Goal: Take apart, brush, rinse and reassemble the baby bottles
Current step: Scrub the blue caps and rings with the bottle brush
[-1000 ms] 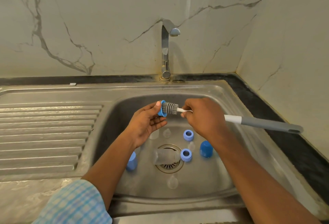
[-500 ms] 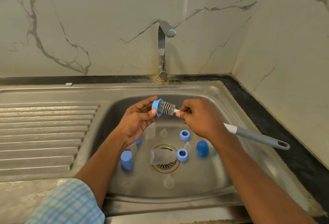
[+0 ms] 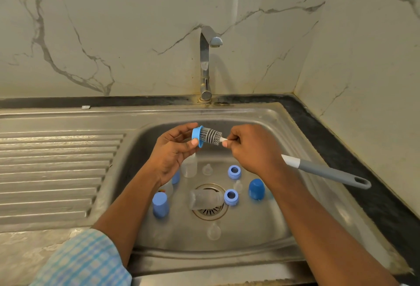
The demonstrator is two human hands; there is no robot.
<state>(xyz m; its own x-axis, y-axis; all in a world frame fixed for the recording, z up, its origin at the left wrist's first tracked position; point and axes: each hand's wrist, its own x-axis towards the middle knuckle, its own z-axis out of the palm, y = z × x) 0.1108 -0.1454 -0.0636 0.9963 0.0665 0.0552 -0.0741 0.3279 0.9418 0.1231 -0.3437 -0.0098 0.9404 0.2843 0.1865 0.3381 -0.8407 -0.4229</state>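
Our right hand [image 3: 252,149] covers the middle of the brush [image 3: 210,135], so we see only its bristly head and the grey end of its handle. The tip of the head is tucked inside the blue ring [image 3: 197,136] that our left hand [image 3: 172,151] pinches. Behind that hand a clear bottle [image 3: 189,167] and a blue cap [image 3: 176,176] peek out only in part. A lying bottle [image 3: 205,199] covers some of the drain [image 3: 211,214]. A tiny grey thing [image 3: 86,107] on the back edge of the sink [image 3: 250,112] is too small to tell. Both our arms [image 3: 118,224] and our checked sleeve [image 3: 84,260] run off the bottom edge
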